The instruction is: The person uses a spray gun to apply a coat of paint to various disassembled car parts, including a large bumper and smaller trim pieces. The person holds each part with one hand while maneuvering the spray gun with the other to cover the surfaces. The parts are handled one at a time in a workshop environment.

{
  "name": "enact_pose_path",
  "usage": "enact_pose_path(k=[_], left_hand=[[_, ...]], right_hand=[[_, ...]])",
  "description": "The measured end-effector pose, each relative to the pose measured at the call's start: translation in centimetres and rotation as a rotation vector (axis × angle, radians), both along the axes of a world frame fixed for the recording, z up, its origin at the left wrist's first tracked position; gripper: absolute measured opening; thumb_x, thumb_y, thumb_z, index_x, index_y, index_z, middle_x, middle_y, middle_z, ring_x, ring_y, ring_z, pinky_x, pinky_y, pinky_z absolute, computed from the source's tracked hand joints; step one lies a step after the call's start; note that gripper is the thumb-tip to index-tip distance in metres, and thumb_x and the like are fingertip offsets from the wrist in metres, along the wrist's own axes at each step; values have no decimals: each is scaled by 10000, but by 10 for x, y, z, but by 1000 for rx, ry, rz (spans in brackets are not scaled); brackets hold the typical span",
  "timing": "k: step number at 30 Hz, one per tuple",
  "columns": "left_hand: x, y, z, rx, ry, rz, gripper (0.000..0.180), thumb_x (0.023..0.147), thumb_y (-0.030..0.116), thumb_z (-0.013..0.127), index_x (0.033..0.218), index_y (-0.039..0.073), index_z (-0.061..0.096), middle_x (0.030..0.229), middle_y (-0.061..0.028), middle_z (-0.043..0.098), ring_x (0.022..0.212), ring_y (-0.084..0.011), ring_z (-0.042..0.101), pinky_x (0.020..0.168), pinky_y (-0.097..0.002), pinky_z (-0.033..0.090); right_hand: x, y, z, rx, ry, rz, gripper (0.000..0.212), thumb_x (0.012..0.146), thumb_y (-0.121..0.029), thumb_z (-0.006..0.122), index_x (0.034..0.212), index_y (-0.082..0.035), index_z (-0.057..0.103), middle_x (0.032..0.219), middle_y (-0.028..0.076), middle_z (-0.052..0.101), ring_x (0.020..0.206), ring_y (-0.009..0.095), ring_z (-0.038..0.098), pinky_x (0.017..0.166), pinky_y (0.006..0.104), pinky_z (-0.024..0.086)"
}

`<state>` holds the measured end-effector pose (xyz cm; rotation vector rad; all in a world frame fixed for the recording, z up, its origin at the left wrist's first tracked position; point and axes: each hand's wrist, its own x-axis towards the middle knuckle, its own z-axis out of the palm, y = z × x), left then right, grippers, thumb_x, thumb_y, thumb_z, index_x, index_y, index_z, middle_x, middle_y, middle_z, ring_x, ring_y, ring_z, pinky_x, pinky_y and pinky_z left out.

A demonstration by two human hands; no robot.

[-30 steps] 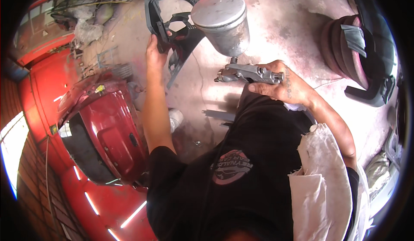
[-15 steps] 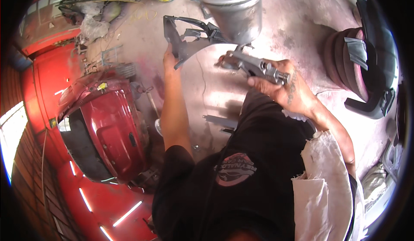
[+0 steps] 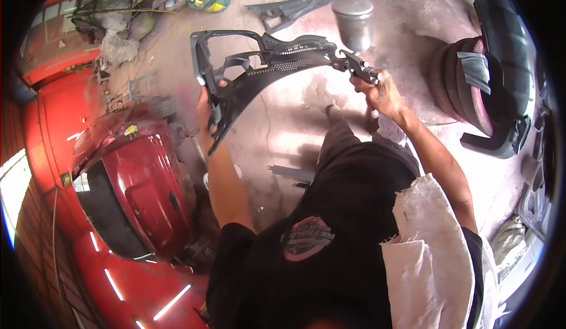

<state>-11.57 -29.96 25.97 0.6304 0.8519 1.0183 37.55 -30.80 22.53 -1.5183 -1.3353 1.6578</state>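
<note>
Pinching between finger and thumb of the left hand a perforated black plastic trim panel, ahead of the torso with long axis running rightward to the spray gun clasped in the curled right hand.

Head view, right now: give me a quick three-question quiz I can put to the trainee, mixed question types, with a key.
1. Which hand holds the spray gun, and which holds the dark perforated panel?
2. True or false: the red vehicle appears to the left of the dark perforated panel in this view.
3. Pick one. The cup of the spray gun is: A) green; B) silver-grey; C) red.

Key:
1. The right hand holds the spray gun; the left hand holds the dark perforated panel.
2. True.
3. B.
</note>
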Motion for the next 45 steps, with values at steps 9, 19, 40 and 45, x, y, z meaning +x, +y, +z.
enact_pose_path(k=[9,19,40,45], left_hand=[[20,-30,32,119,283,275,369,1089,276,483,1338,9,535,1229,-124,635,1122,-237,622,980,-420,498],[6,-27,47,185,360,85,374,1071,272,532,1326,-1,541,1202,-121,656,1121,-255,630,1011,-437,480],[-4,-17,79,228,468,-224,473,968,372,693,1270,16,620,1119,-152,675,980,-288,628,938,-454,458],[-15,-17,88,178,502,-242,491,937,381,729,1232,-4,655,1084,-184,711,964,-295,672,871,-405,489]], right_hand=[[28,10,40,65,122,-40,309,965,-249,670,1085,33,703,800,91,714,516,119,546,506,312,478],[29,27,78,51,257,150,344,912,-300,723,1059,10,698,785,56,668,526,96,516,475,277,433],[52,30,76,27,191,96,305,938,-309,688,986,-8,687,759,50,651,491,109,513,459,306,468],[61,46,37,91,129,107,340,934,-313,687,1035,10,715,800,79,693,501,124,556,451,298,498]])
